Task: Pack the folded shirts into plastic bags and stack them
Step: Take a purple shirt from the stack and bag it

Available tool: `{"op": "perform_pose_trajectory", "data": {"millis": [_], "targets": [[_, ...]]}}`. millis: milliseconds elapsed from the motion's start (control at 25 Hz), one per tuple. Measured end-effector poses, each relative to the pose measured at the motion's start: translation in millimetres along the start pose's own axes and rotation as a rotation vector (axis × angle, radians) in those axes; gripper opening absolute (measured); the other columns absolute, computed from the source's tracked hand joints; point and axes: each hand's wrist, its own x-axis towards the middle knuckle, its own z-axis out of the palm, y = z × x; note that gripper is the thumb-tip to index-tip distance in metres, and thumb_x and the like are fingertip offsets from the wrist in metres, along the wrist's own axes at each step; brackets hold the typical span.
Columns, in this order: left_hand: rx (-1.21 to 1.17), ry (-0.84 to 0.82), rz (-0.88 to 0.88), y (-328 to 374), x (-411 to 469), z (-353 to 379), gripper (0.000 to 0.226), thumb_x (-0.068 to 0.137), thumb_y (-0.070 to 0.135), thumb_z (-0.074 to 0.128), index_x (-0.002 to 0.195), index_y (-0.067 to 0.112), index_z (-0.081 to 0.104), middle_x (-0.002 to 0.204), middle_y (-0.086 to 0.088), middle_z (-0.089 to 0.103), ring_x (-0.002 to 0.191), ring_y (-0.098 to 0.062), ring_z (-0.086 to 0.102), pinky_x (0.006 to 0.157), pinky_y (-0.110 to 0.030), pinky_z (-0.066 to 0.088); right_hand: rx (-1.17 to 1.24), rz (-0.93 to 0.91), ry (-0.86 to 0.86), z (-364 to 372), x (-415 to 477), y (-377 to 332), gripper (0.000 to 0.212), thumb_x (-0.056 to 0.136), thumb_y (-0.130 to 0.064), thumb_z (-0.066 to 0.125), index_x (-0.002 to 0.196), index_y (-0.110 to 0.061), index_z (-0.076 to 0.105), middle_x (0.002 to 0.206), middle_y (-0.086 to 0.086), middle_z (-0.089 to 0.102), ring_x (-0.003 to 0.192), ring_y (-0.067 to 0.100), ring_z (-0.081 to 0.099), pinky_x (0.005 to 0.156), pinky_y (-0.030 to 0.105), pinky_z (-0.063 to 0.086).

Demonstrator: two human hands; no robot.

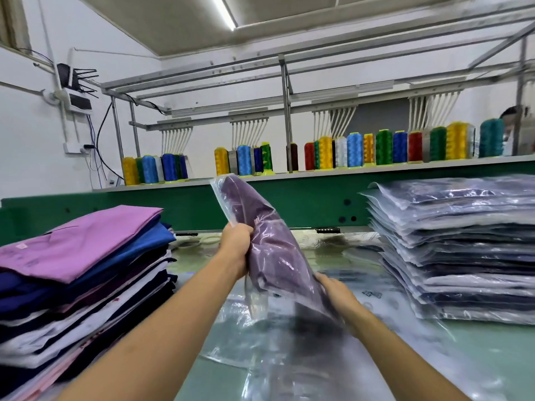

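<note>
Status, head view: bagged shirt [269,244], purple in clear plastic, is held in the air above the table [477,357], between both hands. Its long axis is tilted: the upper end points away and to the left, the lower end comes near and to the right. The left hand [236,247] is clamped on the left edge of the bag at about mid-length, fingers curled round it. The right hand [335,287] holds the lower end, thumb on top; its fingers are mostly hidden under the plastic, so a pinch is assumed. Loose plastic is seen hanging below the left hand, probably the unsealed mouth; this cannot be confirmed. The stack of bagged shirts [463,250] lies to the right, well apart from the held bag and nearer the right hand. The pile of unbagged shirts [81,270] lies to the left, beside the left forearm. Empty bags [260,342] are spread flat on the table under the hands. Judgement: bagging is nearly done for this piece; the next move is expected to go rightward, with the axis levelled out first so the bag can be laid flat on the stack. The right hand would lead.
</note>
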Motion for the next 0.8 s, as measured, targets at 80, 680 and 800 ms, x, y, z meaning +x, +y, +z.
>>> {"op": "perform_pose_trajectory", "data": {"millis": [80,680,800], "targets": [[0.017,-0.076,0.019,13.6,-4.2,4.0,0.036,0.09,-0.009,0.04,0.12,0.002,0.058,0.077,-0.012,0.064,0.055,-0.023,0.064,0.049,-0.033,0.057,0.188,0.03,-0.144,-4.9,1.8,-4.0,0.042,0.102,-0.049,0.05,0.119,-0.018,0.072,0.115,0.003,0.075,0.106,0.016,0.07,0.087,0.022,0.053],[0.202,0.109,0.091,33.5,21.3,-25.9,0.02,0.079,-0.005,0.042,0.068,0.013,0.039,0.06,-0.008,0.041,0.04,-0.018,0.044,0.035,-0.017,0.032,-0.035,-0.348,0.161,-52.6,-1.5,-117.6,0.017,0.093,0.002,0.06,0.102,-0.007,0.07,0.082,0.013,0.075,0.061,0.016,0.067,0.054,0.026,0.052],[0.119,0.024,0.074,48.4,27.4,2.5,0.015,0.072,-0.002,0.041,0.075,0.012,0.045,0.069,-0.012,0.044,0.062,-0.025,0.048,0.054,-0.032,0.042,-0.044,-0.396,0.249,-88.3,-2.8,-162.5,0.015,0.094,0.002,0.057,0.106,0.006,0.066,0.078,0.02,0.068,0.053,0.021,0.063,0.046,0.025,0.047]]}}
